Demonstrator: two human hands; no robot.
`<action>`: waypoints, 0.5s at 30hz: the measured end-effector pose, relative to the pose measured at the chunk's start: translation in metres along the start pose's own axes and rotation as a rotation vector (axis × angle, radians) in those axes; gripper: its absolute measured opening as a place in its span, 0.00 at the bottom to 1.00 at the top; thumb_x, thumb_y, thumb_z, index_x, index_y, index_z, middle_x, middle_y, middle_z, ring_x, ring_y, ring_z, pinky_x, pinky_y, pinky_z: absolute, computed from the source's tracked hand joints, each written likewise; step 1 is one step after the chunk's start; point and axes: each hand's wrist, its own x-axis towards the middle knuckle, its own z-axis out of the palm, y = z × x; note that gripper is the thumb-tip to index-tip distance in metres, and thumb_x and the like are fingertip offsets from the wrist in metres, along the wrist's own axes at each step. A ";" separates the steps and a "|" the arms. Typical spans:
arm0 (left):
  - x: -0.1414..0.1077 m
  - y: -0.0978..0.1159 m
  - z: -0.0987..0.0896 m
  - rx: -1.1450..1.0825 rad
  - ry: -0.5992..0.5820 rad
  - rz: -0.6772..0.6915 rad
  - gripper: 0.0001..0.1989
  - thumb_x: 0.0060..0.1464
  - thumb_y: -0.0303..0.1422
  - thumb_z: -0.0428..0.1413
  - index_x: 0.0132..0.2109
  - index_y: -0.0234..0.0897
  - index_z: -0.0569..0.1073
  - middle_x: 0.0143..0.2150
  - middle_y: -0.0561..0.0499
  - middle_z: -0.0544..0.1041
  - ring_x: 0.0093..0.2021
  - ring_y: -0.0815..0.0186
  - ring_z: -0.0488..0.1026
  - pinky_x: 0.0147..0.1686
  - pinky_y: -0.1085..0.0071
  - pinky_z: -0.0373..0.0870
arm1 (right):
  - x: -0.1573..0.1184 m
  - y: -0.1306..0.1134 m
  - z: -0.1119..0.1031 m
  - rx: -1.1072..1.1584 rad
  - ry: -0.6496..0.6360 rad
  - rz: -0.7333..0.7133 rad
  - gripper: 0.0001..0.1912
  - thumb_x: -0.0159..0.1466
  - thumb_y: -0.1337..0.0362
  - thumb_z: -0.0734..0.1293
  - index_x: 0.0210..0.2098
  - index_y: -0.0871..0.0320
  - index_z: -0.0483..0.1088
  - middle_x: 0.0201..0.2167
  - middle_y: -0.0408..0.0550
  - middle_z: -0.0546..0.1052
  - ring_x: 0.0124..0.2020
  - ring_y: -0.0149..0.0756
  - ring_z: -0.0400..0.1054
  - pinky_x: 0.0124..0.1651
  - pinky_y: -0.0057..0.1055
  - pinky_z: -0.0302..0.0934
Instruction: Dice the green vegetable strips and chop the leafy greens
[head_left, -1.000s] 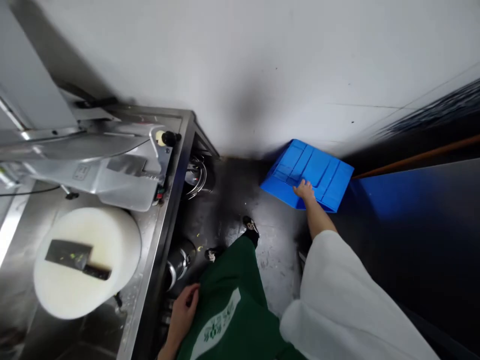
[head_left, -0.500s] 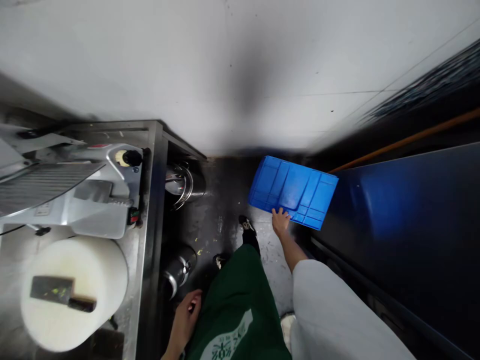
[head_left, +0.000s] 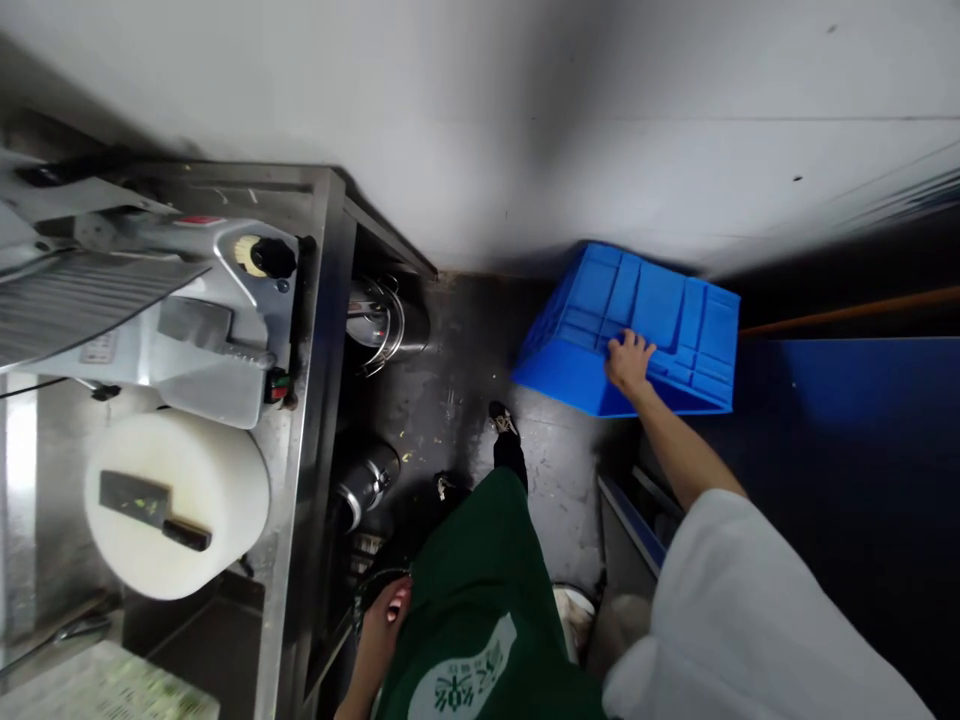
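Note:
My right hand (head_left: 630,362) reaches forward and grips an edge of a blue plastic crate (head_left: 660,310), fingers bent over the ribbed panel. The crate is tilted near the foot of the wall, with its ribbed face turned up toward me and a smooth blue face below. Low at my side, against the green apron (head_left: 472,590), my left hand (head_left: 386,610) hangs with its fingers curled in. I see nothing held in it.
To the left, a steel table (head_left: 315,300) carries a slicer (head_left: 217,330) and a round white chopping block (head_left: 225,500) with a cleaver (head_left: 135,497) on it. Metal pots (head_left: 397,330) stand under its edge. A dark blue panel (head_left: 840,440) is at right; a white wall rises ahead.
The crate has tipped, so more of its smooth lower face shows, and it sits farther right and higher in view with my right hand. The view has shifted too. My left hand stays low.

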 end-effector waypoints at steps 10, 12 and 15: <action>-0.002 -0.004 -0.010 0.018 -0.006 -0.076 0.34 0.47 0.63 0.56 0.45 0.39 0.81 0.45 0.41 0.83 0.45 0.51 0.82 0.42 0.61 0.80 | 0.065 0.049 0.001 0.263 -0.088 0.374 0.20 0.71 0.64 0.62 0.55 0.76 0.67 0.51 0.69 0.72 0.54 0.47 0.66 0.55 0.40 0.57; -0.007 -0.012 -0.016 0.037 0.025 -0.108 0.34 0.46 0.64 0.56 0.44 0.39 0.81 0.44 0.41 0.84 0.44 0.50 0.82 0.41 0.61 0.80 | 0.066 0.045 0.010 0.249 -0.097 0.467 0.25 0.74 0.61 0.57 0.59 0.78 0.63 0.53 0.72 0.70 0.56 0.47 0.65 0.53 0.38 0.57; -0.011 -0.024 -0.020 0.047 0.033 -0.138 0.35 0.45 0.64 0.56 0.44 0.39 0.81 0.44 0.41 0.84 0.44 0.50 0.82 0.40 0.61 0.80 | 0.064 0.048 0.009 0.184 -0.131 0.531 0.26 0.75 0.64 0.52 0.63 0.81 0.58 0.55 0.80 0.66 0.57 0.47 0.65 0.52 0.40 0.58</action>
